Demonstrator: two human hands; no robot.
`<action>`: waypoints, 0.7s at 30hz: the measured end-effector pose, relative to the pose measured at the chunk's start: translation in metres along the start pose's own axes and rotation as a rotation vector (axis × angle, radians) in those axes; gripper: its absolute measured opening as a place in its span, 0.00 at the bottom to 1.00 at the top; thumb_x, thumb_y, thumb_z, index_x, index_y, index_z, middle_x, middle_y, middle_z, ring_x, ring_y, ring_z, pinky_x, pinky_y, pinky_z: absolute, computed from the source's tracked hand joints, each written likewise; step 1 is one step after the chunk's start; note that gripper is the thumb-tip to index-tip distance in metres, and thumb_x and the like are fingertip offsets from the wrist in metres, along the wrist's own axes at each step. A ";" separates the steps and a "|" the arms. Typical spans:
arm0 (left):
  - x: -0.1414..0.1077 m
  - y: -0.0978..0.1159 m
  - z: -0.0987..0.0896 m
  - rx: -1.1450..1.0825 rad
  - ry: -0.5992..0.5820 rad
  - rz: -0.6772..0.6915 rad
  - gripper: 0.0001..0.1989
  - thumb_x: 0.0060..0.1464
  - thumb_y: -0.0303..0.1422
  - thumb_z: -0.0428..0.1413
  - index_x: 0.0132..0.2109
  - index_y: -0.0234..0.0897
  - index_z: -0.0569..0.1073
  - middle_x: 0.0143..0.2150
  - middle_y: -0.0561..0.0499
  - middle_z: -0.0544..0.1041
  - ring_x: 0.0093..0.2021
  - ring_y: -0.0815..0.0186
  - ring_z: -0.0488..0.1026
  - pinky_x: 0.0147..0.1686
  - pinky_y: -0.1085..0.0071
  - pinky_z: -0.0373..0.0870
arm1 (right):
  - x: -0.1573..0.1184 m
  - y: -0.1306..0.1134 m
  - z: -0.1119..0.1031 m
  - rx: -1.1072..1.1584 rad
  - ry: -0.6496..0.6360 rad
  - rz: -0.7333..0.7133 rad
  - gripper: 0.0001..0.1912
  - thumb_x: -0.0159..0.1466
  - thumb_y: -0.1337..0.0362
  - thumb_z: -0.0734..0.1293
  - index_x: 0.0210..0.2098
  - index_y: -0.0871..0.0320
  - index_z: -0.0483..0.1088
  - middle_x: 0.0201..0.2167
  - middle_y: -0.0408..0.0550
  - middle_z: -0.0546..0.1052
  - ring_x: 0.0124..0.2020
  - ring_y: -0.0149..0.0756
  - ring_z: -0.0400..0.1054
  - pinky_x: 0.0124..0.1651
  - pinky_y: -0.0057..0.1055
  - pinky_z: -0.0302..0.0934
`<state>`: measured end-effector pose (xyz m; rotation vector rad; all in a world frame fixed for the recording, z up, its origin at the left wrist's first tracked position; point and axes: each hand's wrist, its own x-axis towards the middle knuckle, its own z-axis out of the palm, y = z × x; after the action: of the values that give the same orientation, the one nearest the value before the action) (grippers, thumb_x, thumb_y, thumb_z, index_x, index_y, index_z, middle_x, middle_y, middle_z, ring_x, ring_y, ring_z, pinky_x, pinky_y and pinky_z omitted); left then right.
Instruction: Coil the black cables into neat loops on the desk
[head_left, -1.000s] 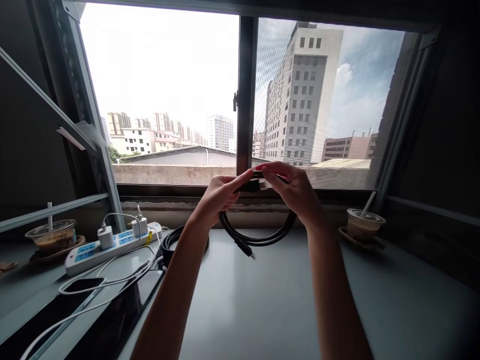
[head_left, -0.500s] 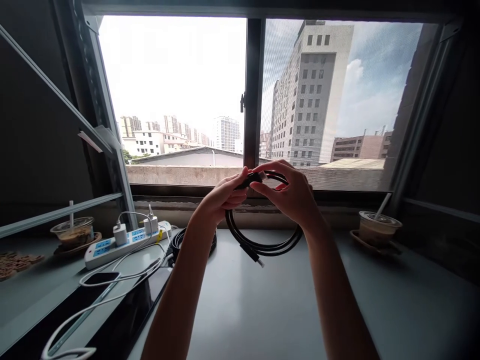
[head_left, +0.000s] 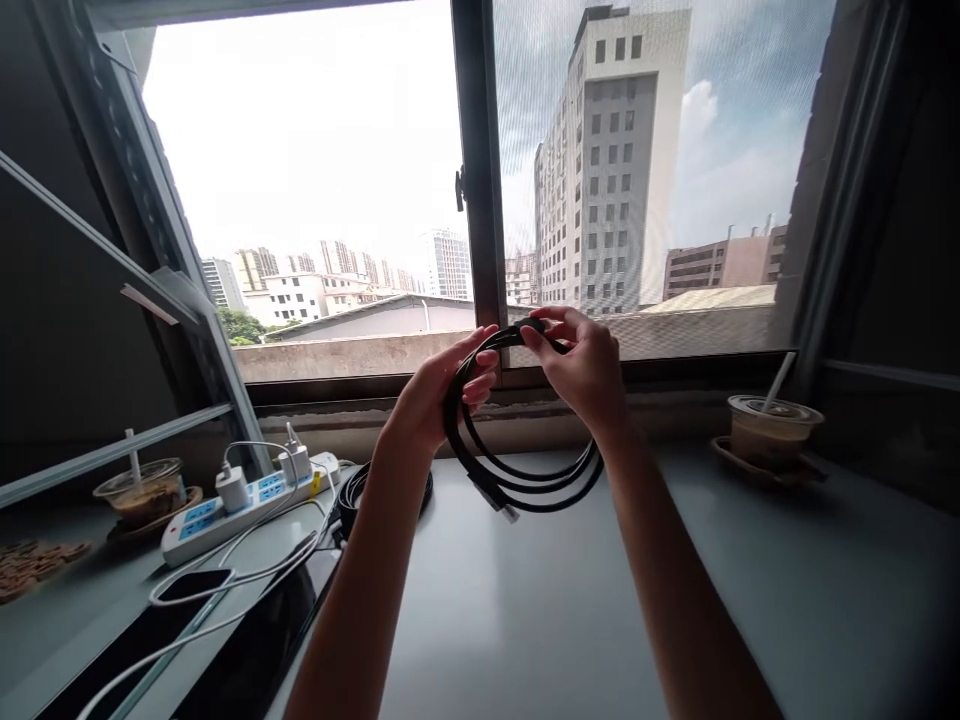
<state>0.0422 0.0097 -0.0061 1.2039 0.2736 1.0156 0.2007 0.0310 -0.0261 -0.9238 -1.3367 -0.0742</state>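
Note:
A black cable [head_left: 551, 488] is wound in a loose coil of several turns and held up above the table, in front of the window. My left hand [head_left: 442, 385] is closed around the left side of the coil, with the strands passing between thumb and fingers. At the top right of the coil, my right hand [head_left: 581, 360] pinches the cable between thumb and fingers. One end with a metal-tipped plug [head_left: 504, 507] hangs at the bottom of the coil. The other end is near the right fingertips, partly hidden.
To the left lie a white power strip [head_left: 247, 508] with chargers, white cords, a second coiled black cable [head_left: 352, 500] and a dark flat device [head_left: 255, 640]. Drink cups with straws stand at left [head_left: 142, 490] and right [head_left: 772, 430]. Behind the table is a window frame [head_left: 480, 180].
The plug end between the hands has moved toward the right fingers. My left hand now holds the coil's left side, and the hanging plug has shifted slightly left. The view has tilted.

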 end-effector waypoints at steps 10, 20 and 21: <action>0.035 -0.036 -0.066 0.781 0.496 -0.174 0.10 0.52 0.36 0.55 0.35 0.35 0.63 0.25 0.54 0.71 0.23 0.70 0.72 0.25 0.77 0.68 | -0.019 0.089 0.069 0.287 0.087 0.705 0.18 0.63 0.61 0.61 0.49 0.66 0.62 0.43 0.57 0.74 0.40 0.33 0.71 0.40 0.26 0.64; 0.057 -0.105 -0.139 1.318 0.453 -0.720 0.06 0.52 0.23 0.46 0.38 0.33 0.62 0.16 0.57 0.64 0.16 0.65 0.69 0.13 0.75 0.63 | -0.045 0.126 0.061 0.208 -0.457 0.976 0.13 0.63 0.63 0.63 0.46 0.62 0.65 0.36 0.46 0.72 0.29 0.27 0.68 0.29 0.26 0.66; 0.057 -0.108 -0.143 1.345 0.439 -0.765 0.07 0.51 0.22 0.45 0.38 0.32 0.63 0.17 0.56 0.65 0.16 0.64 0.70 0.14 0.74 0.64 | -0.048 0.129 0.060 0.216 -0.532 0.997 0.13 0.63 0.63 0.63 0.46 0.62 0.65 0.36 0.46 0.72 0.30 0.27 0.68 0.29 0.27 0.66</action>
<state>0.0336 0.1444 -0.1367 1.7677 1.8179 0.2916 0.2088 0.1307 -0.1382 -1.3782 -1.1751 1.1227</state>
